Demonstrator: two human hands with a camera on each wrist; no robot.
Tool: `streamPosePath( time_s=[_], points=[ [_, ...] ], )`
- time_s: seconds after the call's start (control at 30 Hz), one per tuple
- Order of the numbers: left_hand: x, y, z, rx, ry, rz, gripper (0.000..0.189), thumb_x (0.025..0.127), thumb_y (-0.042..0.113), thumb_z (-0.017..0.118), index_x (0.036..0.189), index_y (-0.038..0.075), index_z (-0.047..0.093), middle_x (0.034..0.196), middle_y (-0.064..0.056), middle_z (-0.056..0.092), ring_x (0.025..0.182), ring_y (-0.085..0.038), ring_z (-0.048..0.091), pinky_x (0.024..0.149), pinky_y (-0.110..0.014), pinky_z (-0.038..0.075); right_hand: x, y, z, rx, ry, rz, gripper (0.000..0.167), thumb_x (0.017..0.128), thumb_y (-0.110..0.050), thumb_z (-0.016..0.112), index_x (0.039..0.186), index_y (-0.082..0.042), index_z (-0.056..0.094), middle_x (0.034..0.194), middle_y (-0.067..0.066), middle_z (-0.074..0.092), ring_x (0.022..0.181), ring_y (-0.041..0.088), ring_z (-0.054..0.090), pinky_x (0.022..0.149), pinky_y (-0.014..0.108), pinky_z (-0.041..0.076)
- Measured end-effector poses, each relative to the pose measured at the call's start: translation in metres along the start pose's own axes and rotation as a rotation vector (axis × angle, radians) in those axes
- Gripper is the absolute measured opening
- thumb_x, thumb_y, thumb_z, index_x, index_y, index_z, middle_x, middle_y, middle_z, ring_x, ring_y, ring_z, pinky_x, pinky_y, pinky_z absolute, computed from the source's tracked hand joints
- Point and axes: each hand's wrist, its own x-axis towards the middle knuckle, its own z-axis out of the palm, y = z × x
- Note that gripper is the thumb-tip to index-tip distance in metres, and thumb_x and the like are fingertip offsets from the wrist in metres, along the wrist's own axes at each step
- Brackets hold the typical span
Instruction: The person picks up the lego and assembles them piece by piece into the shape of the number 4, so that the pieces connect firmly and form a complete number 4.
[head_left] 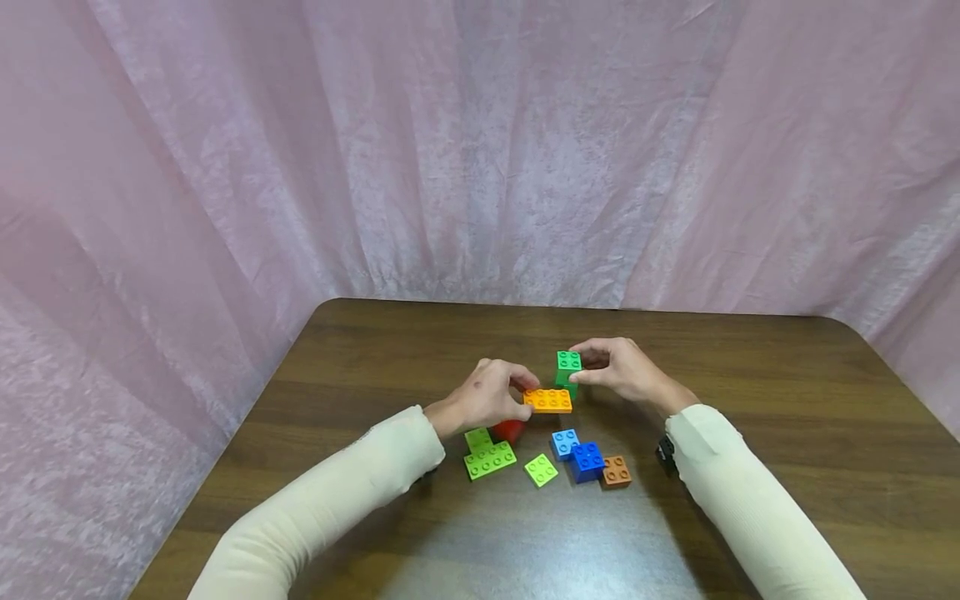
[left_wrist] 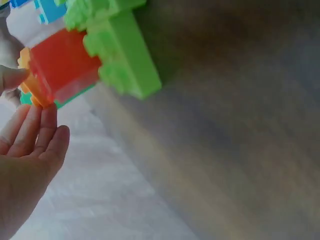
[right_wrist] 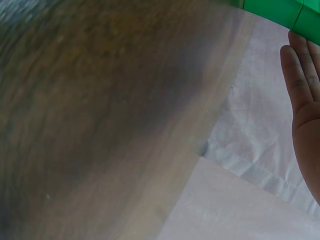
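Observation:
My left hand pinches the near end of a flat orange brick between thumb and fingers. In the left wrist view the orange brick lies against a red brick, though I cannot tell whether they touch. My right hand holds a green brick between its thumb and fingers. More green shows under it, partly behind the orange brick. In the right wrist view green bricks reach the top edge, above the fingers.
Nearer me on the wooden table lie lime green bricks, a separate lime brick, a light blue brick, a dark blue brick and a brown brick. A pink curtain hangs behind the table.

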Motion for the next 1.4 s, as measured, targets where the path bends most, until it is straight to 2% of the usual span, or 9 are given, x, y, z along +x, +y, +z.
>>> streamPosePath(
  time_s=[0.13, 0.4, 0.87, 1.13, 1.4],
  points=[
    [0.002, 0.001, -0.012, -0.016, 0.018, 0.007, 0.033, 0.082, 0.007, 0.080, 0.114, 0.004, 0.073, 0.107, -0.005, 0.073, 0.099, -0.024, 0.066, 0.084, -0.026, 0.054, 0.000, 0.000, 0.000, 0.007, -0.002, 0.011, 0.043, 0.088, -0.018, 0.079, 0.124, 0.001, 0.066, 0.106, 0.011, 0.073, 0.097, 0.023, 0.068, 0.083, 0.038, 0.056],
    [0.014, 0.004, -0.029, -0.019, 0.041, 0.055, 0.035, 0.083, 0.007, 0.078, 0.117, 0.001, 0.071, 0.109, -0.007, 0.072, 0.104, -0.027, 0.066, 0.088, -0.032, 0.054, 0.001, -0.001, -0.001, 0.013, -0.012, 0.042, 0.042, 0.089, -0.015, 0.077, 0.125, 0.002, 0.065, 0.108, 0.012, 0.072, 0.098, 0.024, 0.068, 0.083, 0.037, 0.057],
    [0.026, 0.004, -0.033, -0.022, 0.080, 0.070, 0.035, 0.083, 0.007, 0.079, 0.116, 0.001, 0.072, 0.107, -0.008, 0.073, 0.103, -0.025, 0.066, 0.094, -0.043, 0.052, 0.002, 0.000, -0.001, 0.031, -0.009, 0.021, 0.040, 0.088, -0.014, 0.078, 0.123, 0.001, 0.066, 0.106, 0.011, 0.073, 0.097, 0.023, 0.068, 0.082, 0.033, 0.056],
    [0.034, 0.004, -0.034, -0.006, 0.070, 0.070, 0.034, 0.084, 0.008, 0.079, 0.117, 0.003, 0.074, 0.109, -0.005, 0.074, 0.103, -0.019, 0.066, 0.091, -0.035, 0.053, 0.003, 0.000, 0.000, 0.037, -0.005, 0.023, 0.040, 0.087, -0.013, 0.079, 0.122, 0.002, 0.067, 0.105, 0.011, 0.073, 0.096, 0.023, 0.069, 0.082, 0.032, 0.056],
    [0.036, 0.002, -0.032, -0.012, 0.099, 0.072, 0.033, 0.084, 0.010, 0.079, 0.117, 0.006, 0.074, 0.111, -0.005, 0.074, 0.105, -0.018, 0.066, 0.092, -0.033, 0.053, 0.003, 0.001, -0.001, 0.047, -0.007, 0.040, 0.041, 0.087, -0.015, 0.079, 0.122, 0.002, 0.066, 0.105, 0.011, 0.073, 0.095, 0.023, 0.068, 0.081, 0.032, 0.056]
  ],
)
